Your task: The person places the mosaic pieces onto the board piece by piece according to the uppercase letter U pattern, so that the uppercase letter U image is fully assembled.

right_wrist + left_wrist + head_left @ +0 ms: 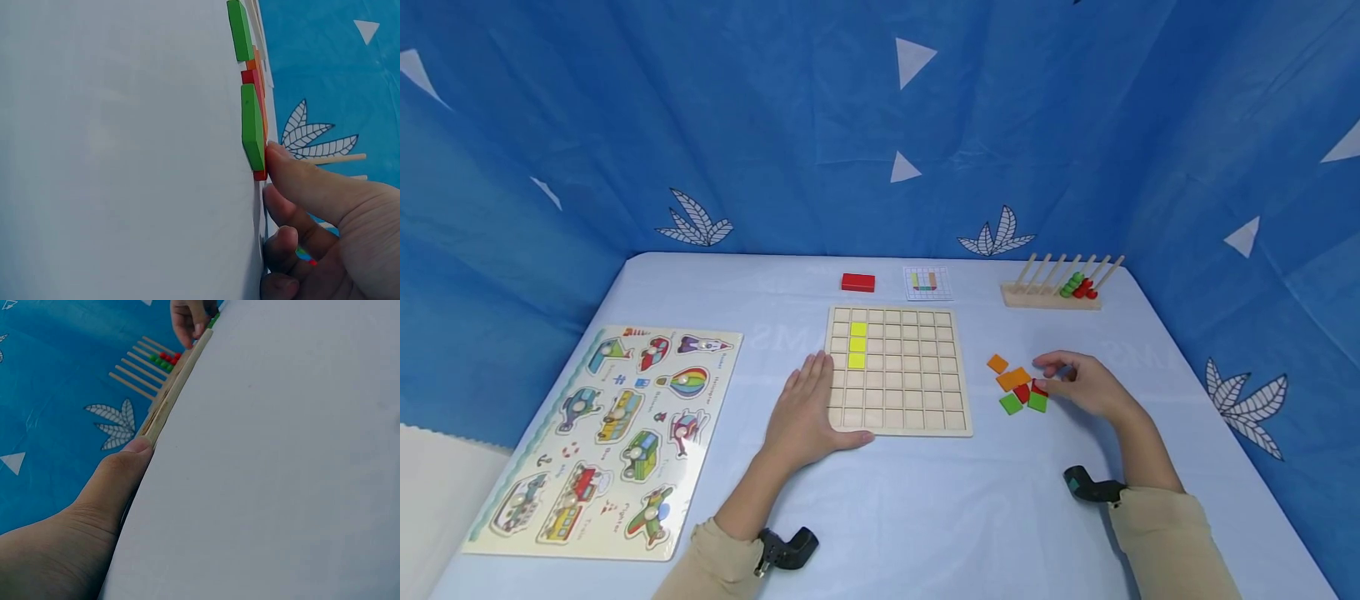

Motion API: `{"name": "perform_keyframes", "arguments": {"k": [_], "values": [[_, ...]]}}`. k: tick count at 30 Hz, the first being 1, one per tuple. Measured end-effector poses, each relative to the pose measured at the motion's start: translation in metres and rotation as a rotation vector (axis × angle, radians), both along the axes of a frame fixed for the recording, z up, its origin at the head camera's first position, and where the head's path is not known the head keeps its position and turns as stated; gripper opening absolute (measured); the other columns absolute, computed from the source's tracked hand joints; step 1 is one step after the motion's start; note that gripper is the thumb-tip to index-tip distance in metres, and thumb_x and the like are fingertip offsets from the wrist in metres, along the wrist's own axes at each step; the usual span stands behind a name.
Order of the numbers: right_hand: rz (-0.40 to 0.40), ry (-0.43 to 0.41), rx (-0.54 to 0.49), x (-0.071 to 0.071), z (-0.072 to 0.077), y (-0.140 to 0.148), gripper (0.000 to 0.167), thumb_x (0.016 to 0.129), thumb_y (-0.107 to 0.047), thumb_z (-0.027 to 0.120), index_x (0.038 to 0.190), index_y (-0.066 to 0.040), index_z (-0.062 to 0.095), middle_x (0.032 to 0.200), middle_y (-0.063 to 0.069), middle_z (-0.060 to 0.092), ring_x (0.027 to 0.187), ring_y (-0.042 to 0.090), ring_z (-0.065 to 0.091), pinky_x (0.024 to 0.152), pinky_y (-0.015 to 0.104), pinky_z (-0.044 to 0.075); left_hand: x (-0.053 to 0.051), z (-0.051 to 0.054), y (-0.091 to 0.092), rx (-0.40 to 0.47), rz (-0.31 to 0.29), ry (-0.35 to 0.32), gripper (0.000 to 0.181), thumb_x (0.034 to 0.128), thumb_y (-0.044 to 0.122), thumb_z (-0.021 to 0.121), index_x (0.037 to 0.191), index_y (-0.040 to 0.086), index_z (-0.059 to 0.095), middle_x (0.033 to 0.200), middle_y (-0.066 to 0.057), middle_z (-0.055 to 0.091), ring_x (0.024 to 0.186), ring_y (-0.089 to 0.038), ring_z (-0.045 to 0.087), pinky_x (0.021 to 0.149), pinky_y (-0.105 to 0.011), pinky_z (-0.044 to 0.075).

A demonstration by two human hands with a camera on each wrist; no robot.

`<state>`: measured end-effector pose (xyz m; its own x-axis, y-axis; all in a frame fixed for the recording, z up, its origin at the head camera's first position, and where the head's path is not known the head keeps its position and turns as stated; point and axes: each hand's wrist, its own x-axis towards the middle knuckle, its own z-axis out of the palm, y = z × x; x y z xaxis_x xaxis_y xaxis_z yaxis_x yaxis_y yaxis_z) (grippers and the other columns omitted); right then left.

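Observation:
A wooden grid board (917,402) lies in the middle of the table, with three yellow tiles (857,345) in a column in its upper left. My left hand (805,412) rests along the board's left edge, fingers extended and thumb at the near edge; the left wrist view shows the thumb (115,472) against the board's side. To the right, my right hand (1088,383) is beside a cluster of loose tiles, its thumb at a red tile (1039,387) and a gap between thumb and index finger. Orange tiles (1015,378) and green tiles (1011,404) lie around it.
A vehicle puzzle board (617,442) covers the left of the table. Behind the grid board lie a red block (858,282) and a pattern card (928,283). A wooden peg rack (1051,297) with green and red beads stands at the back right.

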<state>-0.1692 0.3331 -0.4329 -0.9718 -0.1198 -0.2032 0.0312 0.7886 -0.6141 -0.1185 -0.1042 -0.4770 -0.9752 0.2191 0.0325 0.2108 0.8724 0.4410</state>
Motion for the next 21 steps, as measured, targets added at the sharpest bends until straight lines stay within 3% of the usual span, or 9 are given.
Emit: {"name": "perform_keyframes", "arguments": {"k": [9, 21], "values": [[0.010, 0.024, 0.020, 0.001, -0.001, 0.003, 0.028, 0.096, -0.018, 0.065, 0.122, -0.008, 0.068, 0.107, 0.012, 0.065, 0.097, 0.026, 0.053, 0.079, 0.030, 0.047, 0.000, -0.001, 0.000, -0.005, -0.003, -0.002, 0.136, 0.0632, 0.083, 0.068, 0.158, 0.001, 0.015, 0.167, -0.012, 0.012, 0.157, -0.026, 0.007, 0.126, -0.047, 0.012], [0.015, -0.055, 0.046, 0.002, 0.003, 0.012, 0.033, 0.093, -0.023, 0.068, 0.124, -0.012, 0.069, 0.126, 0.017, 0.061, 0.106, 0.029, 0.050, 0.077, 0.028, 0.047, -0.001, -0.001, 0.000, -0.008, 0.002, -0.010, 0.136, 0.0630, 0.084, 0.067, 0.158, 0.002, 0.015, 0.168, -0.011, 0.011, 0.157, -0.026, 0.007, 0.127, -0.047, 0.011]]}}
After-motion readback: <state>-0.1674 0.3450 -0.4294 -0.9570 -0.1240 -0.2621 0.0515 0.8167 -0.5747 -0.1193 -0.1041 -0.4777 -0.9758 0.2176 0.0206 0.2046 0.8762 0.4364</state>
